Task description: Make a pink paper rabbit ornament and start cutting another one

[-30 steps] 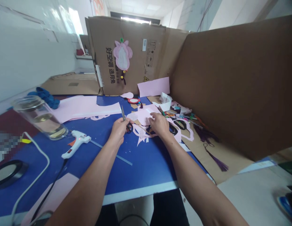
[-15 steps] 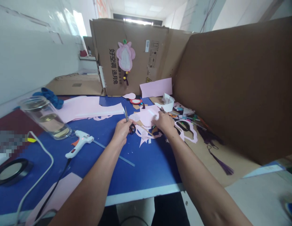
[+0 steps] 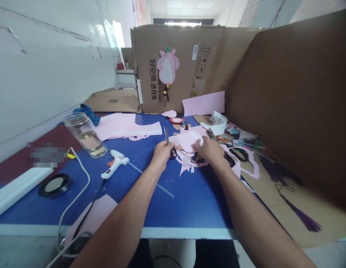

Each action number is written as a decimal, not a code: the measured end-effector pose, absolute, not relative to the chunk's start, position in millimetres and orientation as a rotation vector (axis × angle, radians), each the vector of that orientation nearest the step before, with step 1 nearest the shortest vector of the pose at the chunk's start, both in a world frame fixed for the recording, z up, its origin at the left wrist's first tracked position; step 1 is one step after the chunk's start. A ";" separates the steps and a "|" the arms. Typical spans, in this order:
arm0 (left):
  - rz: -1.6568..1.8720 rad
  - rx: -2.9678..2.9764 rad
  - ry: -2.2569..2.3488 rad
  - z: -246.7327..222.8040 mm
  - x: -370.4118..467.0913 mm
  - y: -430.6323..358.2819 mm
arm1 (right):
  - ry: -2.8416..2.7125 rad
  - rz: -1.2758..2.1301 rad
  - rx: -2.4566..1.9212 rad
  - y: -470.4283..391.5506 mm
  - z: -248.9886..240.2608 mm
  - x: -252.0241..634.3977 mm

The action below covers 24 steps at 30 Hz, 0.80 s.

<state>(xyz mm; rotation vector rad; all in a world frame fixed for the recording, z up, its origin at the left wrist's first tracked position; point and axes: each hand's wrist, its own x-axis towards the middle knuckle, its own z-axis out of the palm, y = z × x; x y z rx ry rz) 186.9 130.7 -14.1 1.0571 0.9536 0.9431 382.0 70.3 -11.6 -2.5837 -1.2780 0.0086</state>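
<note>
My left grip (image 3: pixel 162 153) clasps scissors (image 3: pixel 167 137) above the blue bench (image 3: pixel 189 214), blades pointing away: rigid, probably light, best taken by the handles. Whether my right grip (image 3: pixel 212 150) pinches the pink sheet (image 3: pixel 187 141), likely soft and easily creased, I cannot tell.

Head camera looks forward (and down).
</note>
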 end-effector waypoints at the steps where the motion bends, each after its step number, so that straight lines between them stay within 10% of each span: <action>1: 0.943 1.056 0.954 -14.0 186.9 130.6 | -1.285 0.023 -2.592 70.6 -11.2 381.5; 24: 0.938 1.140 0.917 -23.9 188.0 139.5 | -1.072 0.275 -2.224 74.9 -15.7 391.1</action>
